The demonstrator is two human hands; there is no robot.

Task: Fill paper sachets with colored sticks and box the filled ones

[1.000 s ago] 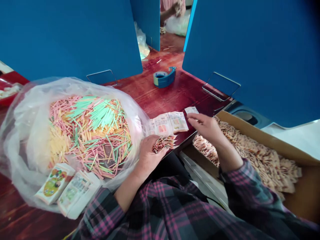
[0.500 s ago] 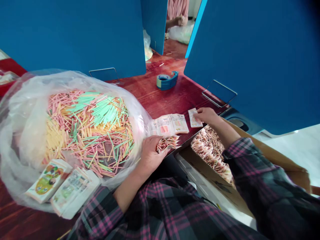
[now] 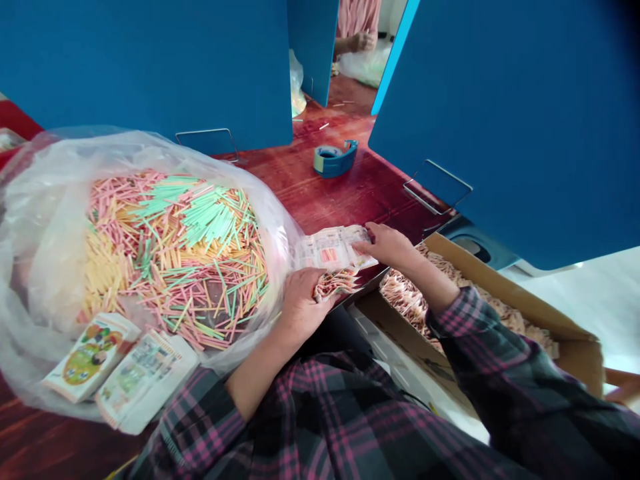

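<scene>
My left hand (image 3: 303, 301) is closed around a bundle of filled packets (image 3: 338, 283) at the table's near edge. My right hand (image 3: 387, 244) rests on the right end of a row of small printed packets (image 3: 330, 247) lying flat on the red table (image 3: 345, 193), fingers curled over a packet. A large clear plastic bag (image 3: 45, 220) of pink, green and yellow sticks (image 3: 175, 253) sits to the left.
Two stacks of printed packets (image 3: 117, 367) lie against the bag's near side. A cardboard box (image 3: 575, 333) of filled packets stands at the right. A blue tape dispenser (image 3: 334, 158) sits farther back. Blue partitions (image 3: 500, 120) wall the table. Another person's hand (image 3: 357, 41) shows behind.
My right hand slid left from the far right of the table edge onto the row of flat packets. The left hand kept its bundle in place.
</scene>
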